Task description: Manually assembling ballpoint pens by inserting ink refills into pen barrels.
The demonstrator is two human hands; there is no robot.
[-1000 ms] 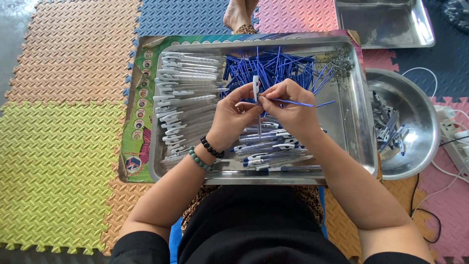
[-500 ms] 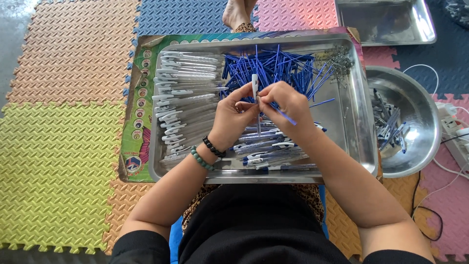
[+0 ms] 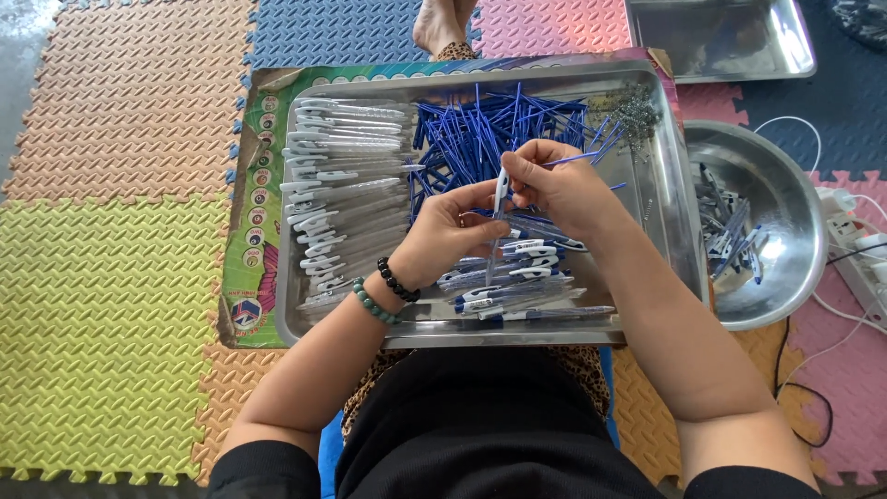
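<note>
A clear pen barrel (image 3: 500,199) with a white clip stands nearly upright over a steel tray (image 3: 667,217). My left hand (image 3: 448,236) pinches its lower part. My right hand (image 3: 554,185) touches the barrel's top and holds a thin blue refill (image 3: 575,159) that sticks out to the right. Behind my hands lies a heap of blue refills (image 3: 480,129). Empty clear barrels (image 3: 342,185) fill the tray's left half. Assembled pens (image 3: 517,286) lie in the near part, and small metal springs (image 3: 636,109) sit in the far right corner.
A round steel bowl (image 3: 785,296) at the right holds several pens. Another steel tray (image 3: 721,37) lies at the top right. A bare foot (image 3: 443,23) rests beyond the tray. Coloured foam mats (image 3: 111,259) cover the floor. A power strip (image 3: 859,249) and cables lie at the far right.
The blue refill in my right hand has swung round and now points up and to the right. Both hands stay together at the barrel.
</note>
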